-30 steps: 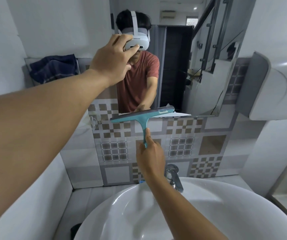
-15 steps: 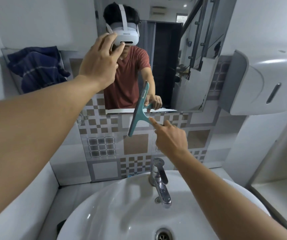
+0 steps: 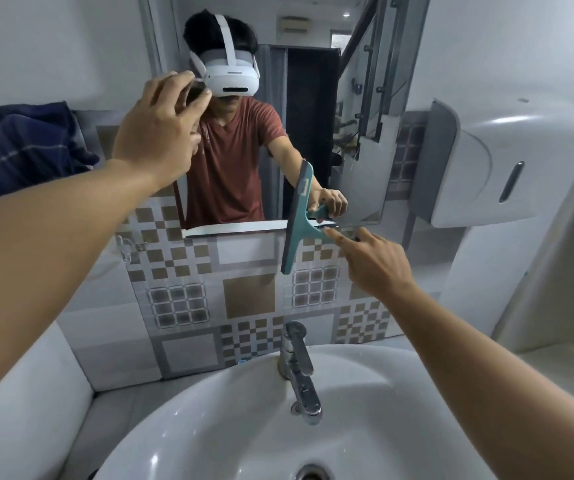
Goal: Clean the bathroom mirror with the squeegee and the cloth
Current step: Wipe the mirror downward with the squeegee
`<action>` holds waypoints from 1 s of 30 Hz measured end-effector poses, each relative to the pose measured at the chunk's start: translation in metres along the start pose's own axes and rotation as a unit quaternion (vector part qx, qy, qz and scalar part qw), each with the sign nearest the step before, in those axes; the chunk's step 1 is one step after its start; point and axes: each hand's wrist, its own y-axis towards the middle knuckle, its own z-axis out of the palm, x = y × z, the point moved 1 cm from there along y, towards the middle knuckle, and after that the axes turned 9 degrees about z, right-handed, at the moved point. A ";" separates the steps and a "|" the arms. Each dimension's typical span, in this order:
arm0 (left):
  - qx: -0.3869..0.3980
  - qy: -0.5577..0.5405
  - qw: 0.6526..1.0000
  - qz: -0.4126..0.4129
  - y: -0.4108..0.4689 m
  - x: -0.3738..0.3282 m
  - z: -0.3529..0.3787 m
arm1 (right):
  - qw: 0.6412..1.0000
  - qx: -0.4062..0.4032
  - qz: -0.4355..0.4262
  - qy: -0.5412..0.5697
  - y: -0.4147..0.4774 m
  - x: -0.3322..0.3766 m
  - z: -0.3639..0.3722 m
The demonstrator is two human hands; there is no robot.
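The mirror hangs on the tiled wall above the basin. My right hand grips the handle of a teal squeegee, forefinger stretched along it. Its blade stands almost upright and crosses the mirror's lower edge, near the lower right corner. My left hand is raised in front of the mirror's left side, fingers apart and holding nothing. A dark blue checked cloth lies bunched on the ledge at the far left, away from both hands.
A white basin with a chrome tap sits directly below. A white wall dispenser juts out to the right of the mirror. A small hook is fixed on the tiles under the mirror's left corner.
My right hand has turned the squeegee from flat to almost upright and carried it right along the mirror's lower edge. My left hand stays raised at the mirror's left.
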 end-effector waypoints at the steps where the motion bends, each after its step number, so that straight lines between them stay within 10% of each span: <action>1: 0.000 -0.002 1.000 -0.002 0.000 -0.001 0.000 | 1.000 -0.001 -0.002 0.000 0.000 -0.005 -0.001; 17: -0.006 -0.003 1.000 -0.005 -0.002 0.002 0.003 | 0.979 0.034 0.147 0.140 -0.024 -0.033 0.033; 30: -0.018 -0.003 1.000 0.016 0.000 0.006 0.001 | 0.781 0.102 0.361 0.500 -0.050 0.023 0.044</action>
